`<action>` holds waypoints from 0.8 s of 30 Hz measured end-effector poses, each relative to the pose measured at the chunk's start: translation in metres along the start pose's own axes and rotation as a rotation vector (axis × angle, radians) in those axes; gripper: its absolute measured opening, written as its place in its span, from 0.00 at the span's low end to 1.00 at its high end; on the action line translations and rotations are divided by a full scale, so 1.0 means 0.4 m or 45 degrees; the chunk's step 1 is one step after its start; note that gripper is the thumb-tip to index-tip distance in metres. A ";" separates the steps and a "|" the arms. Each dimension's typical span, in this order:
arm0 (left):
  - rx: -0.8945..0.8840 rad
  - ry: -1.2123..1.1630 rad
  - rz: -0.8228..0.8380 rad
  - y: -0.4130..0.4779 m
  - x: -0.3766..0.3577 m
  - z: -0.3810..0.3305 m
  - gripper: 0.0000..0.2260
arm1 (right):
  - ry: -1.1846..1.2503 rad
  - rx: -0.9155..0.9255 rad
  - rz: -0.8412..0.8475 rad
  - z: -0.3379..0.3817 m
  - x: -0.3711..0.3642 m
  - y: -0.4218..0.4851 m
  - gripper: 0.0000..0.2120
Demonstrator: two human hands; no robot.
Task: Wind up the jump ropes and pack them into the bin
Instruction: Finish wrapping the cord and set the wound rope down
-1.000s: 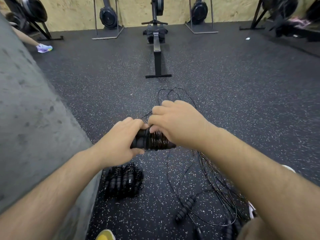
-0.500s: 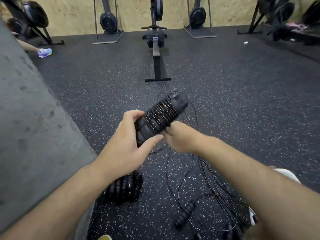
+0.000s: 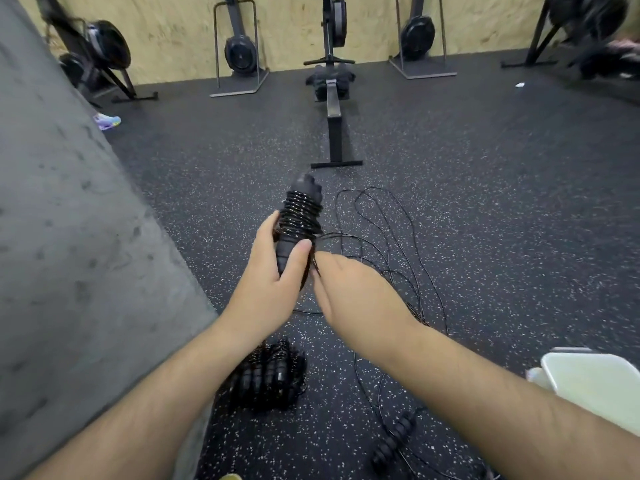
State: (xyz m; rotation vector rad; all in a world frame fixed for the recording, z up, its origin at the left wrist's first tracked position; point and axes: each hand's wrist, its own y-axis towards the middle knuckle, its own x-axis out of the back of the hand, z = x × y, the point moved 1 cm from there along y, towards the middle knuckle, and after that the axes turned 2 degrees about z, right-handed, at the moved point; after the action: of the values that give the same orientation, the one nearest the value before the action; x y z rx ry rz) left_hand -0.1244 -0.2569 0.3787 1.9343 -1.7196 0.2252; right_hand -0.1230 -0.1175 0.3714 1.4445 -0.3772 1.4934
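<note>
White bin [image 3: 595, 384] right, contents unseen | left hand [image 3: 266, 282] grips wound handles [image 3: 300, 216]

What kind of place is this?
Most likely a gym: a rowing machine lies on the speckled rubber floor, more rowers stand upright against the wall, and jump ropes lie on the floor.

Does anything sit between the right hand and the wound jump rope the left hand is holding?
Nothing visible does. The right hand is right beside the wound jump rope that the left hand grips, its fingertips at the bundle's lower end. Only the rope's own loose cord trails from there to the floor.
</note>
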 end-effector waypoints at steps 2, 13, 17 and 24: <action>0.018 -0.108 -0.016 0.000 -0.003 -0.012 0.16 | -0.021 0.026 -0.083 -0.004 0.001 0.002 0.07; 0.054 -0.410 0.106 0.008 -0.010 0.000 0.23 | 0.093 0.212 -0.227 -0.027 0.049 0.006 0.07; 0.104 -0.588 0.120 0.008 -0.016 -0.019 0.17 | 0.054 0.326 -0.248 -0.047 0.047 0.015 0.08; 0.239 -0.874 0.135 0.017 0.011 -0.022 0.20 | 0.205 0.435 -0.251 -0.075 0.070 0.015 0.10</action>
State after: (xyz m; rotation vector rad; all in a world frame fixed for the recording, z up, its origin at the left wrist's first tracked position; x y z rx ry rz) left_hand -0.1282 -0.2565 0.3901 2.2179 -2.2991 -0.2892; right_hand -0.1397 -0.0850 0.3914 1.5592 0.1232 1.5491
